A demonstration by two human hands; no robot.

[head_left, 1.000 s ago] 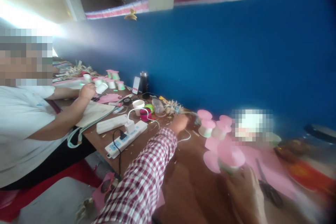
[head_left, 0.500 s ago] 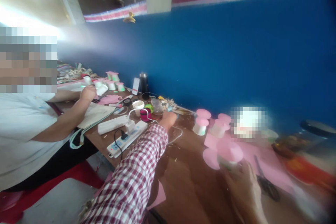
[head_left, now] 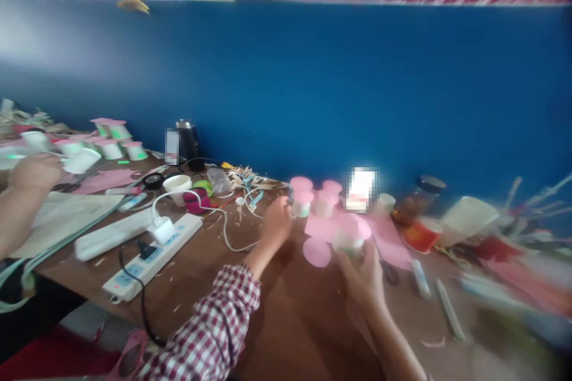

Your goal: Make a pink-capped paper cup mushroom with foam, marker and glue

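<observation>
My right hand (head_left: pixel 364 271) is wrapped round a white paper cup (head_left: pixel 347 243) just above the table. Pink paper shows over and behind this cup's top. My left hand (head_left: pixel 277 218) is closed in a pinch near the cups with pink tops; whatever its fingers hold is hidden by blur. Close to it stand cups with round pink tops (head_left: pixel 302 196), with another such cup (head_left: pixel 325 202) beside them. A loose pink paper disc (head_left: pixel 317 251) lies on the table between my hands. Under and behind the held cup spreads pink paper (head_left: pixel 393 241).
To the left lie a power strip (head_left: pixel 154 259) with plugs and a white cable, a white cup (head_left: pixel 177 189) and a black flask (head_left: pixel 190 146). A co-worker's hand (head_left: pixel 38 172) holds a cup at far left. A lit phone (head_left: pixel 361 189) and a jar (head_left: pixel 417 199) stand at the right.
The view has turned right. My left hand has drawn away from the strips and cable towards the pink-topped cups. My right hand still holds its cup.
</observation>
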